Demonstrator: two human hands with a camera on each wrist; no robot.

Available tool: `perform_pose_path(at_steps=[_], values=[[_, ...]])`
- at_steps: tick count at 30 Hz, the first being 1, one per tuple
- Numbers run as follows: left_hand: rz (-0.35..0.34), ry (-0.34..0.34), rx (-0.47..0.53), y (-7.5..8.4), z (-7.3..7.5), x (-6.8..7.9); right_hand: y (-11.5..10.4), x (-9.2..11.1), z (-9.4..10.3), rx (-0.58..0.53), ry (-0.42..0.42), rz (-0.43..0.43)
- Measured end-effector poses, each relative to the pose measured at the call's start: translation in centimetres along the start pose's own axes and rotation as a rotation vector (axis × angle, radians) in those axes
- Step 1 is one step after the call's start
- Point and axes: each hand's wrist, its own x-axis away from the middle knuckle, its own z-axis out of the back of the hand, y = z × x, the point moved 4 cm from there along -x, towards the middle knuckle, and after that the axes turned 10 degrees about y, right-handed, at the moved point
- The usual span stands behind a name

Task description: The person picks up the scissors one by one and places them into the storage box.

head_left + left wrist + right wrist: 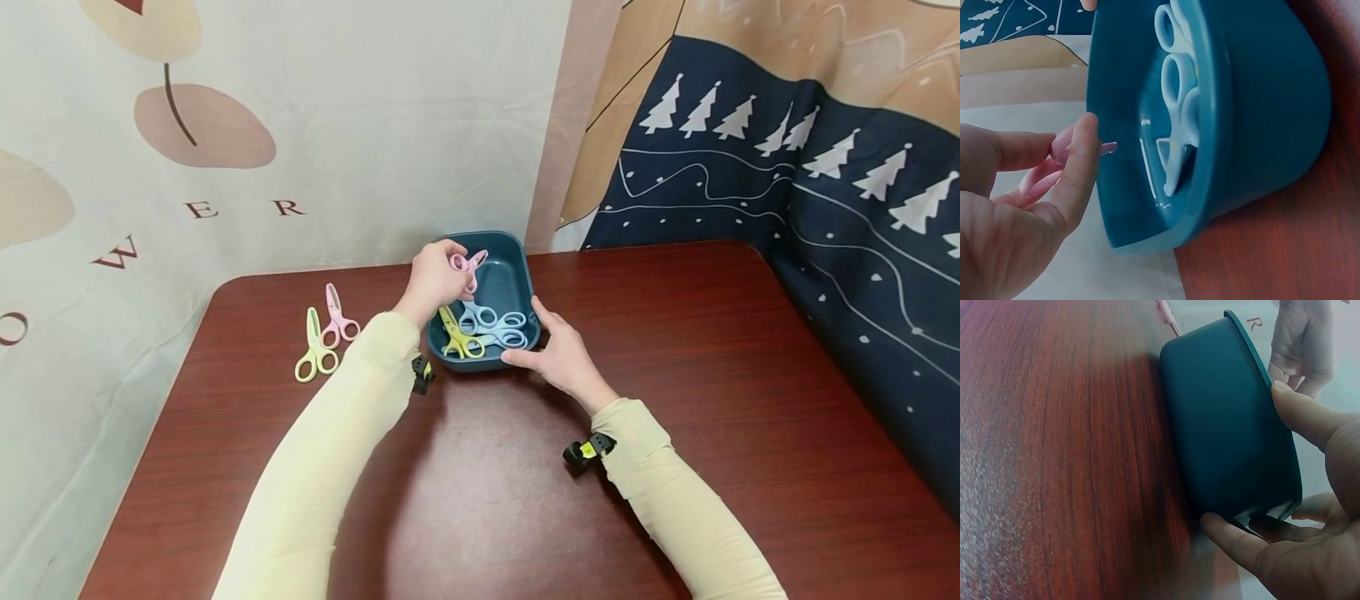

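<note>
A dark teal plastic bin (512, 275) stands at the table's back edge. In the head view my left hand (435, 279) pinches pink scissors (472, 265) over its far left part. The left wrist view shows their pink handles between my thumb and fingers, the tip pointing into the bin. My right hand (558, 346) grips the near right corner of the bin, thumb on the near side and fingers along the right wall. Inside lie yellow scissors (459, 337) and light blue scissors (498, 329), overlapping one another.
Left of the bin, pink scissors (337, 317) and light green scissors (315, 348) lie side by side on the brown wooden table (480, 500). Printed cloth (375, 125) hangs behind the table, and dark blue tree-patterned cloth (712, 183) hangs at the back right.
</note>
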Motion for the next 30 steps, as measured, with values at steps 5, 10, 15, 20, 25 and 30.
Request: perform_pose_path(at_steps=[5, 10, 15, 20, 25, 30], values=[[0.018, -0.012, 0.018, -0.2, -0.4, -0.1, -0.1, 0.0, 0.0, 0.004, 0.0, 0.001], [0.029, -0.016, 0.042, -0.5, -0.8, -0.4, 0.0, 0.0, 0.0, 0.002, -0.002, -0.004], [0.033, -0.023, 0.03, -0.8, -1.2, -0.7, 0.0, 0.0, 0.0, 0.008, -0.003, -0.001], [0.031, -0.015, -0.017, -0.9, -1.5, -0.8, 0.0, 0.1, 0.0, 0.008, -0.001, 0.002], [0.051, -0.02, -0.041, -1.0, -1.8, -0.8, -0.1, 0.1, 0.1, 0.01, 0.001, 0.009], [0.072, -0.051, -0.025, -1.1, -2.0, -0.7, -0.1, 0.1, 0.1, 0.01, -0.001, 0.009]])
